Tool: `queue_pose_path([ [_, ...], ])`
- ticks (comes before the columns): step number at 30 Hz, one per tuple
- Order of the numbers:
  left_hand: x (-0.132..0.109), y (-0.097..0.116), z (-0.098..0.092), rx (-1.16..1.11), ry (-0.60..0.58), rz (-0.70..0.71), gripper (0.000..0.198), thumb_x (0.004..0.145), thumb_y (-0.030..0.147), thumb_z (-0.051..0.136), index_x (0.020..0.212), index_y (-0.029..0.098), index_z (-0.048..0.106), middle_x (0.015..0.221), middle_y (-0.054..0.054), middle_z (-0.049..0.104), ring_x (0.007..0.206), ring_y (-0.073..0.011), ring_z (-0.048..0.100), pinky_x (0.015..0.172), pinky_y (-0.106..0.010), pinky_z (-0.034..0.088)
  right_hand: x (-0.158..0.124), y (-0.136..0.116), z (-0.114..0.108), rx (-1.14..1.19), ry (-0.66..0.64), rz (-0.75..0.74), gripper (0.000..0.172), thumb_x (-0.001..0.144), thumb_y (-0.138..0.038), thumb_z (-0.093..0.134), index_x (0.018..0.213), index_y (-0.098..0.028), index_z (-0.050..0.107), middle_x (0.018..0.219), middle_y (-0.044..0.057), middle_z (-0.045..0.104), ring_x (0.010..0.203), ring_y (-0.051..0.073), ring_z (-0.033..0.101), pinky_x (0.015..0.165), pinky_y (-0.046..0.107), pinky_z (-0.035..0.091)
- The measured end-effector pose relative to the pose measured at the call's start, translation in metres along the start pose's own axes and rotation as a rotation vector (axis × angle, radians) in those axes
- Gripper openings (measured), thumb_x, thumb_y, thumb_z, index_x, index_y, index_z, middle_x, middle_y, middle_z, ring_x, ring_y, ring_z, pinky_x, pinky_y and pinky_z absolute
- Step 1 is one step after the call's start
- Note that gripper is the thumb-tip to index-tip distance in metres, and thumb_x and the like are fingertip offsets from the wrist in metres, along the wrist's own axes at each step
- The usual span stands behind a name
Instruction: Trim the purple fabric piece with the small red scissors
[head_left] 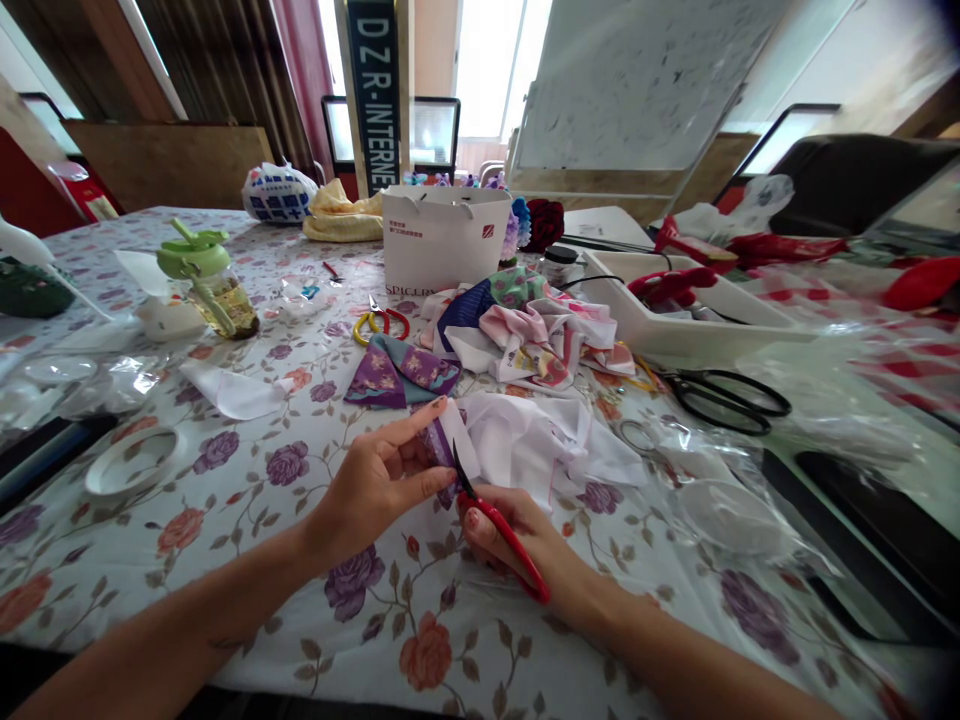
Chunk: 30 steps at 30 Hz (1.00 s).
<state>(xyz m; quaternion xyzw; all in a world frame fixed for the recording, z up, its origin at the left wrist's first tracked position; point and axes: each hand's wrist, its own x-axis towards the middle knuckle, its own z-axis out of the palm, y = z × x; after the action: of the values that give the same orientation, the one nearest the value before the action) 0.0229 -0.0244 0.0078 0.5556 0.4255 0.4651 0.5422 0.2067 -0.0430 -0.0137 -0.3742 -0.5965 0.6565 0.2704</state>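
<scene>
My left hand (382,475) pinches a small piece of purple-and-white fabric (442,440) between thumb and forefinger, low in the middle of the view. My right hand (510,530) is closed round red-handled snips (499,525), whose dark blade tips point up at the edge of that fabric. The held piece joins a crumpled white cloth (540,440) lying just right of my hands on the floral tablecloth (247,520).
A pile of patterned fabric scraps (525,330) lies behind my hands. Black scissors (724,395) rest at right, small yellow-and-red scissors (379,320) behind left. A white paper bag (442,240), a white tray (675,310), a green-lidded bottle (206,280) and a tape roll (135,460) stand around.
</scene>
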Motion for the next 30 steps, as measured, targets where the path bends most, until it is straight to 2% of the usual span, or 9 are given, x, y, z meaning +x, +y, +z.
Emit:
queue_pose_path([
  [4,0.000,-0.002,-0.001,0.004,-0.014,-0.005,0.071,0.070,0.022,0.077,0.136,0.017,0.052,0.121,-0.008,0.068,0.097,-0.0202,0.067,0.076,-0.024,0.057,0.000,0.000,0.000,-0.001,0.007,-0.001,0.055,0.080,-0.070,0.054,0.063,-0.020,0.039,0.054,-0.007,0.032,0.048,0.007,0.025,0.045,0.025,0.015],
  [15,-0.002,-0.002,-0.001,0.018,-0.012,-0.018,0.074,0.071,0.024,0.077,0.139,0.017,0.048,0.107,-0.005,0.072,0.089,-0.0173,0.065,0.074,-0.025,0.055,0.000,-0.002,0.001,0.001,0.008,-0.011,0.057,0.080,-0.072,0.052,0.062,-0.020,0.038,0.053,-0.008,0.029,0.046,0.006,0.022,0.044,0.025,0.014],
  [25,-0.002,0.010,0.001,0.069,0.014,-0.015,0.069,0.070,0.018,0.076,0.136,0.015,0.052,0.076,0.000,0.072,0.076,-0.0161,0.066,0.063,-0.021,0.054,0.000,0.000,0.001,0.042,0.002,-0.017,0.056,0.079,-0.070,0.055,0.061,-0.019,0.039,0.052,-0.009,0.026,0.046,0.006,0.020,0.043,0.024,0.013],
  [30,-0.002,0.011,0.001,0.068,0.016,-0.021,0.069,0.070,0.018,0.076,0.135,0.014,0.053,0.073,0.000,0.070,0.074,-0.0161,0.065,0.062,-0.021,0.053,0.000,0.000,0.001,0.035,0.009,-0.024,0.056,0.079,-0.069,0.056,0.060,-0.019,0.039,0.051,-0.008,0.028,0.046,0.006,0.022,0.043,0.024,0.014],
])
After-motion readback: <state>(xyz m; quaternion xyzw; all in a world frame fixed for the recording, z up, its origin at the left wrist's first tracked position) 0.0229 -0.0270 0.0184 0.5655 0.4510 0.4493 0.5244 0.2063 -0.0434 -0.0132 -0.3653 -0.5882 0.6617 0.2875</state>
